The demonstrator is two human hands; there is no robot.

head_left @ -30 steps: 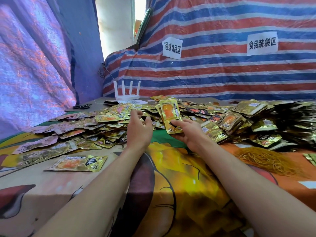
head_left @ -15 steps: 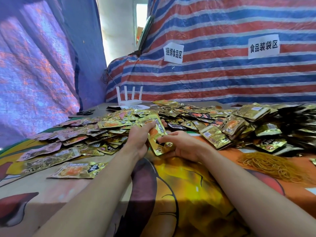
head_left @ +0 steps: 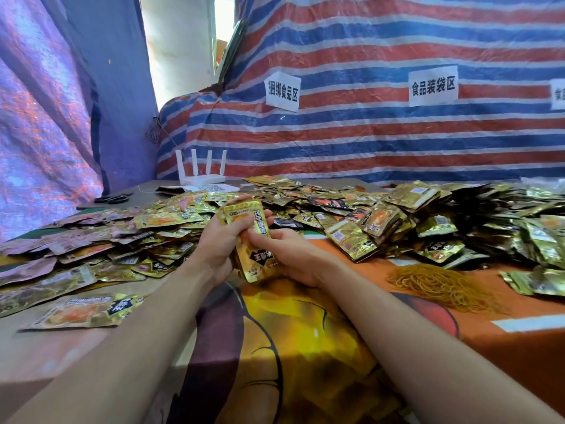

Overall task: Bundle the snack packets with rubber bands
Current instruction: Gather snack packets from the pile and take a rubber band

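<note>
A small stack of gold snack packets stands nearly upright between my hands, above the table's near middle. My left hand grips the stack from the left, its fingers curled behind it. My right hand holds it from the right, with the thumb pressed on the front packet. A loose heap of yellow rubber bands lies on the cloth to the right of my right forearm. Many more gold packets are spread over the table behind my hands.
A single packet lies flat at the near left. Dark bundled packets are piled at the right. A white router and black scissors sit at the far left. Striped tarpaulin walls the back.
The stack has come nearer to me and now stands more upright. Both hands have closed in around it; a second ago only my right hand held it.
</note>
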